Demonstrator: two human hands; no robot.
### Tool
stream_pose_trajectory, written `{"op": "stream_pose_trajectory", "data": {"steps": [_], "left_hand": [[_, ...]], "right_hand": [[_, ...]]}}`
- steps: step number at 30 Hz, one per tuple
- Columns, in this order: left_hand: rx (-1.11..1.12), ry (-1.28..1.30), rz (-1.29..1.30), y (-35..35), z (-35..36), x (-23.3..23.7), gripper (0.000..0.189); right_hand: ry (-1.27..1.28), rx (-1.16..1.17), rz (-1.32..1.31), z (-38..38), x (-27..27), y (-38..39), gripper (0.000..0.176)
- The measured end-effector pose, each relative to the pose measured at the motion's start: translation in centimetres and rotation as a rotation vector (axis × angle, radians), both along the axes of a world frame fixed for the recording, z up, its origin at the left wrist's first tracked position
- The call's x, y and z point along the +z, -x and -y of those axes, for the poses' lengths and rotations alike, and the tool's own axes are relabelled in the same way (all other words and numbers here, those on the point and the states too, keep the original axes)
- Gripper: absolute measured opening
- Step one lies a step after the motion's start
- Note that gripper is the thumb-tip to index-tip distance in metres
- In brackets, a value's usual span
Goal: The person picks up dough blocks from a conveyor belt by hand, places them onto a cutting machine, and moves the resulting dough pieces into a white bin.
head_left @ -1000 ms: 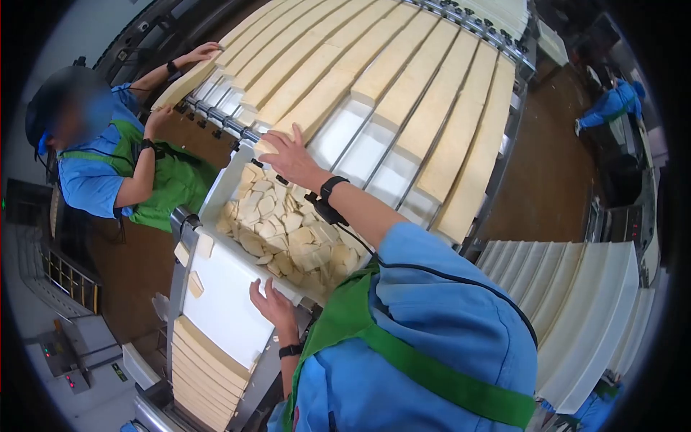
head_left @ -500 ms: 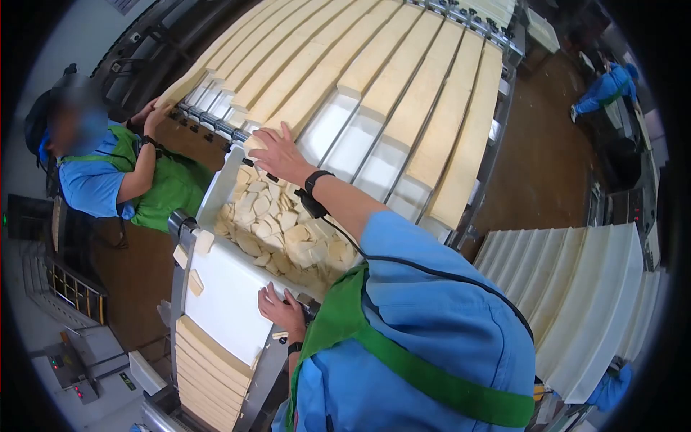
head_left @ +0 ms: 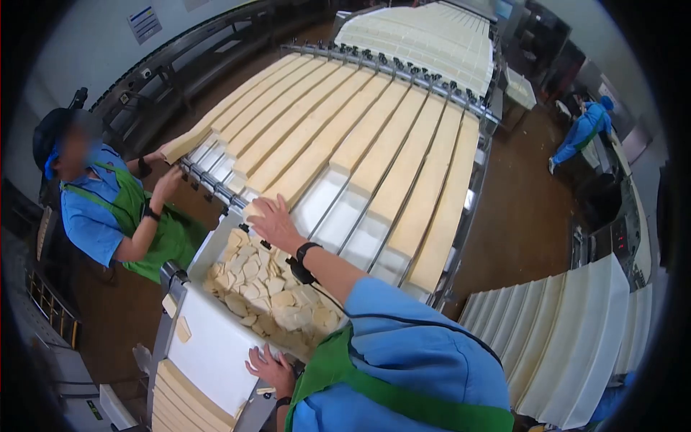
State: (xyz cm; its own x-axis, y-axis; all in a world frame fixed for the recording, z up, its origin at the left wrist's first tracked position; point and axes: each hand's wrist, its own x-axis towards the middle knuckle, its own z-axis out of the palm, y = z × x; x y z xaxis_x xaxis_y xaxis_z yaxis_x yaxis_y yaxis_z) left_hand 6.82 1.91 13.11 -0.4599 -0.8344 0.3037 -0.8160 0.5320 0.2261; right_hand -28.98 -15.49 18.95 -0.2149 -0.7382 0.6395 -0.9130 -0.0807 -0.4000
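My right hand reaches out over the near end of a long, thick, pale dough-like strip, its fingers curled round that end. Several similar strips lie side by side on a rack, split by thin metal bars. Below this hand is a white bin holding many thin, pale flat pieces. My left hand rests with fingers apart at the edge of a white board, near the bin's corner, holding nothing. A few loose pale pieces lie on the board.
Across the bin, a co-worker in a green apron has both hands at the outermost strip's end. More pale strips lie below the board. White ridged panels stand at right. Another person works farther back.
The view has shifted, showing more of the rack's far end. The co-worker's nearer hand has come away from the strip's end. My hands keep about the same places.
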Motion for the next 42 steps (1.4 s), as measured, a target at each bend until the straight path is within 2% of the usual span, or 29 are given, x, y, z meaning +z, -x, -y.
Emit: {"op": "stream_pose_trajectory", "data": {"steps": [8, 23, 42], "left_hand": [[0.037, 0.047, -0.024, 0.1, -0.1, -0.1, 0.049], [0.087, -0.110, 0.011, 0.6, -0.2, 1.1, 0.044], [0.073, -0.076, -0.012, 0.5, 0.1, 0.8, 0.041]], "right_hand": [[0.007, 0.003, 0.037, 0.4, -0.1, -0.1, 0.024], [-0.038, -0.036, 0.018, 0.1, 0.5, -0.1, 0.024], [-0.033, -0.104, -0.034, 0.5, -0.1, -0.1, 0.023]]}}
